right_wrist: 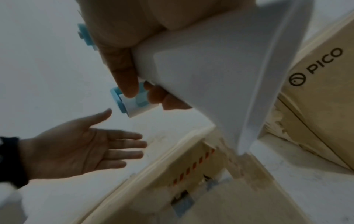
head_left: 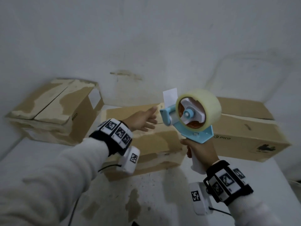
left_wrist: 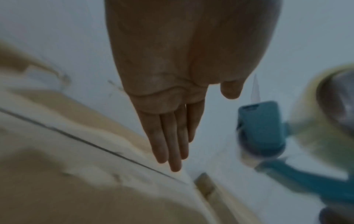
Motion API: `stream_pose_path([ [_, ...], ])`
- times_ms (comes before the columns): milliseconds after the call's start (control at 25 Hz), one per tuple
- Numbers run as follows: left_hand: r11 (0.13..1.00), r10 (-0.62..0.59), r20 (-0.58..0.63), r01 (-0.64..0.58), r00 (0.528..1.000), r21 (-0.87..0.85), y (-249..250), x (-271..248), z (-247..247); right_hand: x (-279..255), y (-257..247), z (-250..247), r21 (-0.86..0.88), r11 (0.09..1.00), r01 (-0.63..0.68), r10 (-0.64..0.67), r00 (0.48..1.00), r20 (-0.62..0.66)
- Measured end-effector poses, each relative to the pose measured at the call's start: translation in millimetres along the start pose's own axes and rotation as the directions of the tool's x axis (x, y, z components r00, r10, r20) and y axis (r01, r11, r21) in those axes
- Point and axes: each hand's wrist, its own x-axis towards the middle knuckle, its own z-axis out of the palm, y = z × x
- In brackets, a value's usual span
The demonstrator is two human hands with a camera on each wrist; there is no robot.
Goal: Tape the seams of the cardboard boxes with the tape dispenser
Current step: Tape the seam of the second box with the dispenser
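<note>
Above the boxes — right hand grips tape dispenser, left hand flat beside it.

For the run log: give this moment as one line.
right hand: grips dispenser, raised | left hand: open, near tape end | boxes: three | taping: not started

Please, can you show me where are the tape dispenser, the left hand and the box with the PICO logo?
tape dispenser point(head_left: 197, 111): head view, on the tape roll.
left hand point(head_left: 140, 119): head view, back of hand.
PICO box point(head_left: 241, 136): head view, front side.
</note>
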Motion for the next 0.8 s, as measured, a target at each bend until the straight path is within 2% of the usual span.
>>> stream_pose_path([
  [80,0.956,-0.024,0.176,0.074,0.984,-0.283,23.5,9.9,11.8,0.8,-3.9,1.8,-0.003,1.0,0.003,-0.003,0.998,-0.065],
  [120,0.932,-0.024,0.229,0.105,0.973,-0.346,31.9,14.8,13.7,0.5,-5.4,2.4,-0.013,1.0,0.01,-0.011,0.995,-0.095],
  [360,0.872,-0.06,0.375,0.231,0.925,-0.431,34.4,43.6,17.0,-9.6,3.4,7.0,0.067,0.998,0.014,0.001,0.977,-0.213],
  [440,0.874,-0.097,0.398,0.269,0.912,-0.404,32.0,48.6,21.7,-15.8,9.2,10.7,0.079,0.997,0.019,0.0,0.97,-0.243],
  [640,0.936,-0.175,0.35,0.266,0.92,-0.232,33.1,60.5,31.1,-22.5,20.0,16.8,0.013,0.999,0.032,-0.028,0.967,-0.254],
  [800,0.974,-0.144,0.287,0.187,0.947,-0.129,44.8,77.8,26.7,-12.5,21.4,17.0,-0.054,0.997,0.056,-0.07,0.952,-0.299],
])
